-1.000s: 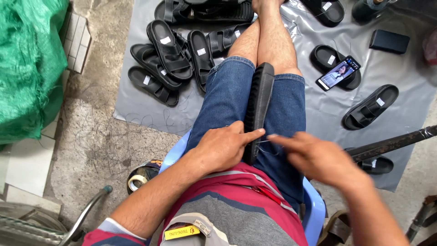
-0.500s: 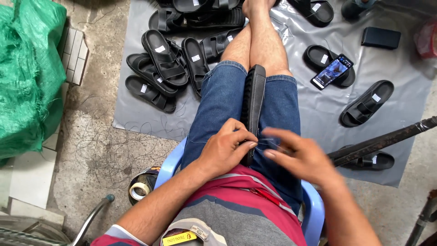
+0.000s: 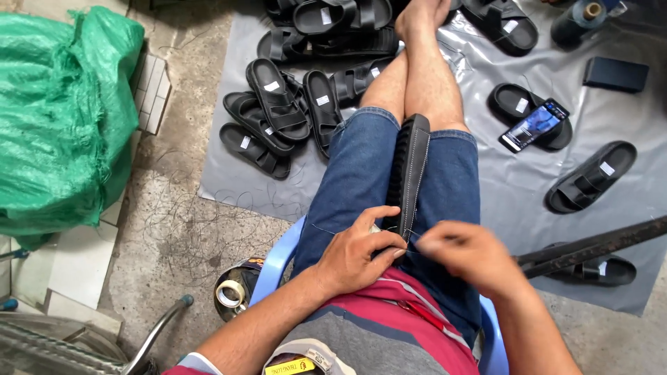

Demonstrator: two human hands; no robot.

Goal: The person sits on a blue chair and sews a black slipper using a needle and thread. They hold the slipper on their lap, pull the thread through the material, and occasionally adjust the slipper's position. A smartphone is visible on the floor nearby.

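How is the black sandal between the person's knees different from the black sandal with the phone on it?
The sandal between the knees stands on its edge, clamped by the legs, while the sandal under the phone lies flat on the grey sheet. The left hand touches the first one's near end and the right hand is right beside it; nobody touches the second. The second carries a phone; the first carries nothing. Both are black.
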